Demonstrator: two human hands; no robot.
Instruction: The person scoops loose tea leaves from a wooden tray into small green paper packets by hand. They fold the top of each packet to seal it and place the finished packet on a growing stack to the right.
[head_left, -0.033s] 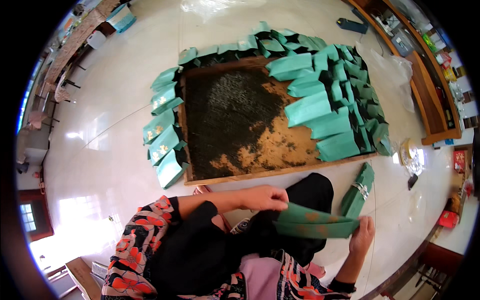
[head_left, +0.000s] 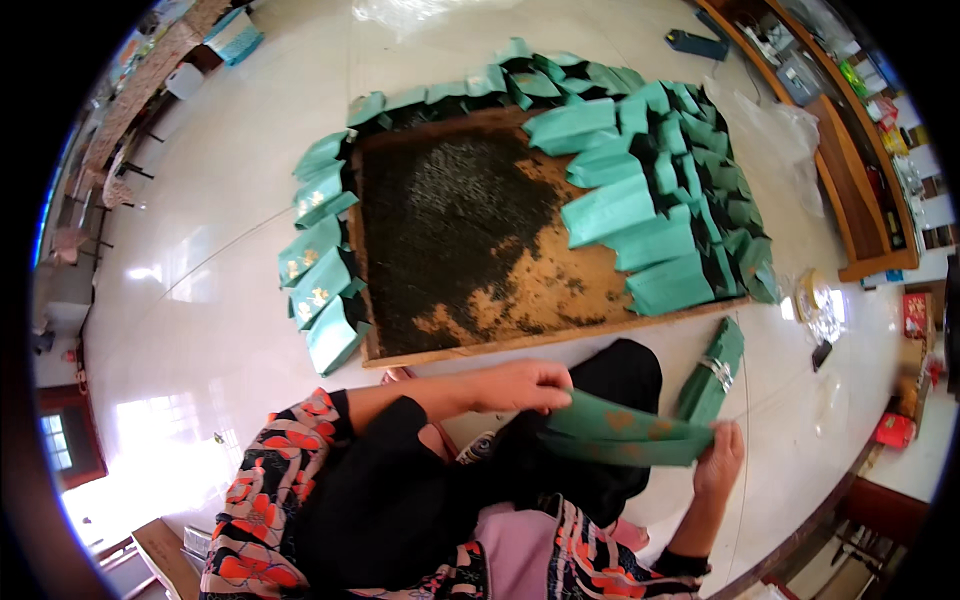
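While flat green bag [head_left: 630, 432] spans lap, left hand [head_left: 535, 386] pinches its left end, fingers closed; right hand [head_left: 722, 460] grips right end, fingers curled. Farther right, on floor: banded green bundle [head_left: 712, 372]. Beyond lap: wooden tray [head_left: 470, 351], dark loose material [head_left: 450, 235] inside, green pouches [head_left: 612, 215] crowding right side.
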